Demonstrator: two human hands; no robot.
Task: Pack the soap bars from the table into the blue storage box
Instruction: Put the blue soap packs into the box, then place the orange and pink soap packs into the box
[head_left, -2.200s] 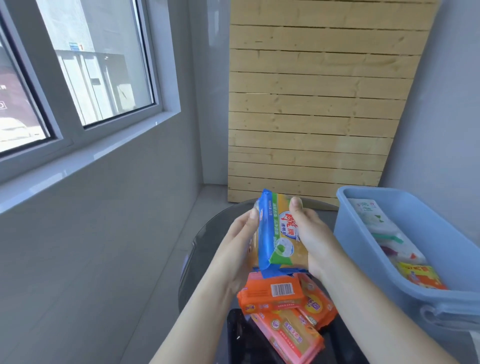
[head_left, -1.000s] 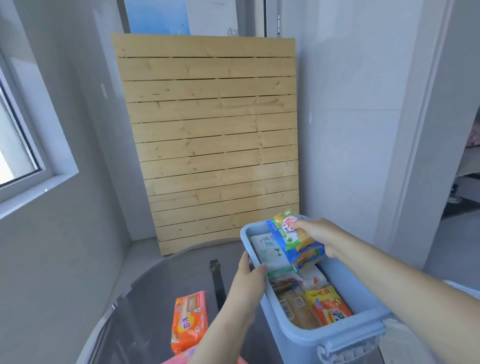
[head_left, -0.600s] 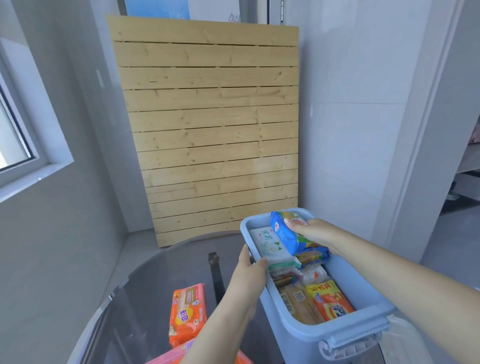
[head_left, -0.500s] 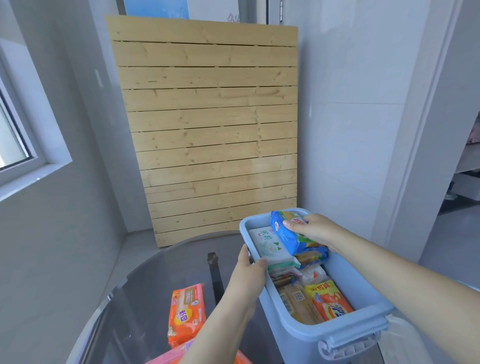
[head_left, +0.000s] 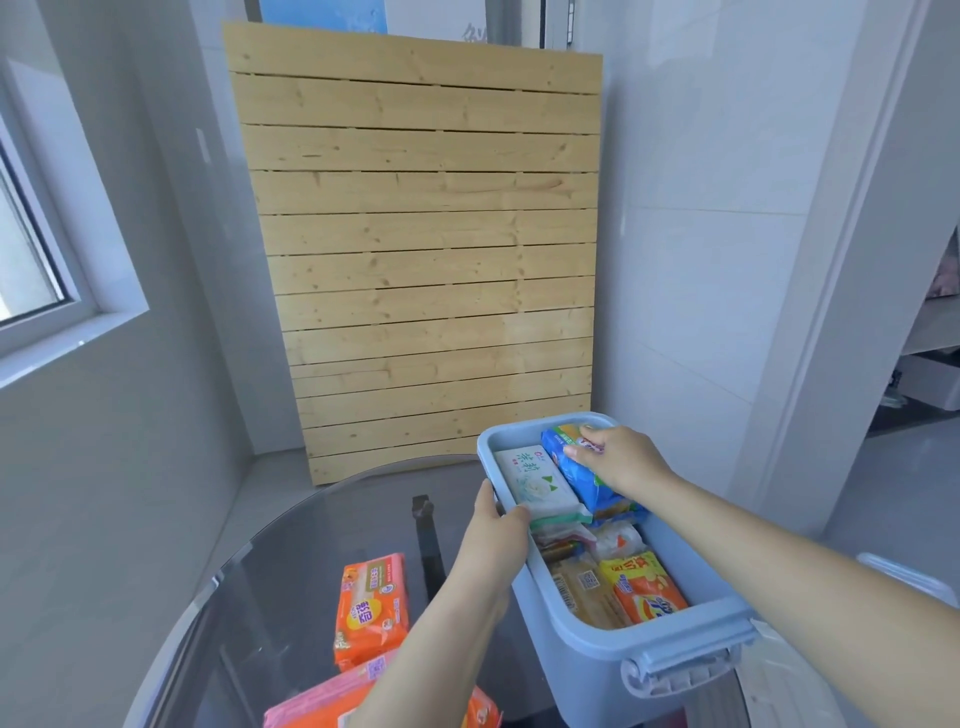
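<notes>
1. The task was well along but not finished. The blue box (head_left: 582, 660) already contained several soap bars: a white bar (head_left: 535, 480) at its far end, and a yellow pack (head_left: 647, 587) with some clear-wrapped bars nearer to the person.
2. A blue bar (head_left: 576, 475) was just being put in, beside the white bar, under the right hand (head_left: 618, 457). It looked not fully settled, lying a little tilted on the bars below.
3. On the tabletop (head_left: 291, 561) some bars remained: an orange bar (head_left: 371, 610) to the left of the left forearm, and a pink and orange pile (head_left: 322, 706) at the lower edge, partly hidden by the arm. I judged that at least three were still to pack.
4. The right hand lay on top of the blue bar with fingers bent over it; I judged it as holding the bar, though the grip was not fully visible.
5. The left hand (head_left: 498, 535) gripped the left rim of the box, thumb on the outside and fingertips curled over the edge, probably to steady it.
</notes>
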